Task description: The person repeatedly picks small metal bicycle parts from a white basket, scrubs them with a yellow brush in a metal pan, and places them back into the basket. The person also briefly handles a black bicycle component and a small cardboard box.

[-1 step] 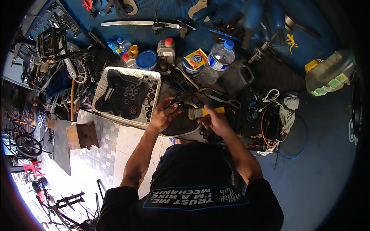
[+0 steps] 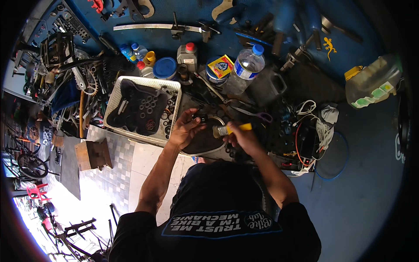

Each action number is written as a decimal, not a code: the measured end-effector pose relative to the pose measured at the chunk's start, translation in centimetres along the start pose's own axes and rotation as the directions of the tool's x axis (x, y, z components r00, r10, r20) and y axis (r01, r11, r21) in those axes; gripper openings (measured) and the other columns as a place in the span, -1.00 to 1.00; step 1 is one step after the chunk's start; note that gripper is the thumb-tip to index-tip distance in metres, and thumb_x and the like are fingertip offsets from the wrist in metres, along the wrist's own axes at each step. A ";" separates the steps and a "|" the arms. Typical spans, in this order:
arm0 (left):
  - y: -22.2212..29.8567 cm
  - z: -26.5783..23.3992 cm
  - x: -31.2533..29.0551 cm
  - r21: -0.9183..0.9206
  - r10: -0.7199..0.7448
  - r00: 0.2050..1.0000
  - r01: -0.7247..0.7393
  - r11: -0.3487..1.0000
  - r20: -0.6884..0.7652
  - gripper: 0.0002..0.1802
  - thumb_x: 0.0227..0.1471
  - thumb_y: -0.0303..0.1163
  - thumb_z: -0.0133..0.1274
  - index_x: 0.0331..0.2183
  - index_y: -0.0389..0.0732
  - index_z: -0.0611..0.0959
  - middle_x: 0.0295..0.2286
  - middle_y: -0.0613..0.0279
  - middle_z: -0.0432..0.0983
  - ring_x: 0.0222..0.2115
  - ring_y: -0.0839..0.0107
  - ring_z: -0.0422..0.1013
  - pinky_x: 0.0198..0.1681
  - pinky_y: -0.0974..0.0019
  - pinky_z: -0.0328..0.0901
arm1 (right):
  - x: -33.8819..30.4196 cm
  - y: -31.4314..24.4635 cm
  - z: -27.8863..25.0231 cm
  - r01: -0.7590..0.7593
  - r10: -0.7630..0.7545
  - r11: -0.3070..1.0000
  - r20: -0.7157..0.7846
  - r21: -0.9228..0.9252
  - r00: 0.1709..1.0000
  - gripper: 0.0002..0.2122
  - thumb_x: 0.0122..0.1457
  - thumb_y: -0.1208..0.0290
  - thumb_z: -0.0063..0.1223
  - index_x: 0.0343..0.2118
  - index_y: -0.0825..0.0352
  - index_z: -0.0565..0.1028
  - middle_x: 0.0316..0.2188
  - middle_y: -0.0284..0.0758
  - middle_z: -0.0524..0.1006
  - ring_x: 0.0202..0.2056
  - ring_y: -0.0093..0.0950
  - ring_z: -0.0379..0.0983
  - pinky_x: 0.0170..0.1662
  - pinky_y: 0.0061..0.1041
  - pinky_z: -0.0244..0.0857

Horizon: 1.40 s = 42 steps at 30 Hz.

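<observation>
My left hand (image 2: 184,131) pinches a small black part (image 2: 201,118), whose exact kind is too small to make out. In my right hand (image 2: 242,139) is a paintbrush (image 2: 223,130) with a yellow handle, gripped by the fingers. Its bristles point left, close to the black part, with a small gap showing between them. Both hands are over a dark, shallow basin (image 2: 197,152) with a pale rim. Just beyond my right hand, scissors (image 2: 264,117) with purple handles lie on the bench.
Left of my hands stands a white plastic basket (image 2: 114,99), with a black tray (image 2: 139,114) of rings and small parts in it. Behind are a clear bottle (image 2: 248,67), a blue-lidded tub (image 2: 165,68) and a grey bottle (image 2: 187,57). Cables (image 2: 325,131) lie at the right.
The paintbrush has tilted a little and shifted slightly in my right hand. My left hand still holds the black part in nearly the same place.
</observation>
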<state>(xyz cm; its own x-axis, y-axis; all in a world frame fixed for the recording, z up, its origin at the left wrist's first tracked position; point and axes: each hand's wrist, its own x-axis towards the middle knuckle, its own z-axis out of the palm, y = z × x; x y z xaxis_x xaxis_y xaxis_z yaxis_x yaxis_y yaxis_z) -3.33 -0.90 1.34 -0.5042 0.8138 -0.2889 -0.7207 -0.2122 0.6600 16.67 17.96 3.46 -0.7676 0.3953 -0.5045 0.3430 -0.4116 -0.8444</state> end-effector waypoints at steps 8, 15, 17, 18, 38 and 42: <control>2.4 0.7 0.8 0.156 -0.265 0.958 0.280 0.947 -0.111 -0.63 0.36 -0.05 0.17 -0.09 -0.18 0.62 -0.44 0.29 0.57 -0.49 0.44 0.52 -0.41 0.25 0.50 | -0.7 -0.7 0.7 0.631 -0.584 0.080 0.477 -0.772 0.657 -0.72 0.16 0.27 0.44 -0.13 0.27 0.68 -0.32 -0.33 0.68 -0.27 -0.29 0.55 -0.24 -0.31 0.49; 2.6 1.6 0.8 0.275 -0.357 0.916 0.396 0.876 -0.183 -0.53 0.34 0.00 0.20 -0.04 -0.25 0.66 -0.50 0.33 0.52 -0.57 0.55 0.43 -0.54 0.39 0.39 | -0.4 -5.7 2.0 0.757 -0.706 -0.201 0.628 -0.622 0.328 -0.68 0.12 0.27 0.46 -0.08 0.19 0.68 -0.26 -0.37 0.64 -0.20 -0.37 0.54 -0.20 -0.37 0.51; 2.2 1.9 0.9 0.343 -0.369 0.913 0.407 0.847 -0.172 -0.51 0.34 -0.01 0.20 -0.01 -0.26 0.66 -0.50 0.34 0.51 -0.56 0.57 0.42 -0.53 0.41 0.39 | 0.1 -5.5 2.0 0.741 -0.651 -0.291 0.692 -0.606 0.311 -0.70 0.14 0.24 0.43 -0.08 0.17 0.68 -0.19 -0.40 0.61 -0.16 -0.43 0.53 -0.20 -0.39 0.52; 2.0 1.7 0.9 0.352 -0.363 0.919 0.395 0.848 -0.156 -0.51 0.34 -0.02 0.20 -0.01 -0.27 0.67 -0.50 0.34 0.52 -0.56 0.58 0.42 -0.52 0.42 0.38 | 0.3 -5.4 2.1 0.738 -0.654 -0.284 0.686 -0.612 0.317 -0.72 0.15 0.24 0.43 -0.10 0.17 0.68 -0.21 -0.40 0.61 -0.17 -0.42 0.54 -0.20 -0.38 0.52; 1.0 -3.7 1.0 0.748 0.094 0.985 -0.171 0.641 0.145 -0.42 0.12 -0.46 0.43 0.15 -0.19 0.59 -0.16 0.28 0.57 -0.13 0.56 0.45 -0.10 0.41 0.35 | 0.8 -2.2 0.2 0.009 -0.018 0.990 0.064 0.141 0.998 -0.61 0.47 0.09 0.10 0.13 0.31 0.53 -0.50 -0.23 0.65 -0.57 -0.58 0.57 -0.58 -0.65 0.29; 2.1 -1.0 0.0 0.690 0.014 0.995 -0.081 0.719 0.103 -0.37 0.06 -0.41 0.47 0.16 -0.16 0.64 -0.09 0.18 0.61 -0.12 0.45 0.52 -0.04 0.33 0.38 | 0.1 0.5 1.1 0.181 -0.141 0.954 0.176 -0.238 0.974 -0.69 0.44 0.24 0.15 0.14 0.25 0.56 -0.29 -0.32 0.68 -0.32 -0.54 0.65 -0.40 -0.57 0.40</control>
<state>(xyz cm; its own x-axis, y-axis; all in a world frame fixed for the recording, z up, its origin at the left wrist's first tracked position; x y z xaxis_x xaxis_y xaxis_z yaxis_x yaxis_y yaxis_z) -5.32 -1.89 2.08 -0.4628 0.8620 -0.2070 -0.1492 0.1544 0.9767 16.11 16.91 3.21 -0.8914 0.2990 -0.3406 0.3169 -0.1258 -0.9401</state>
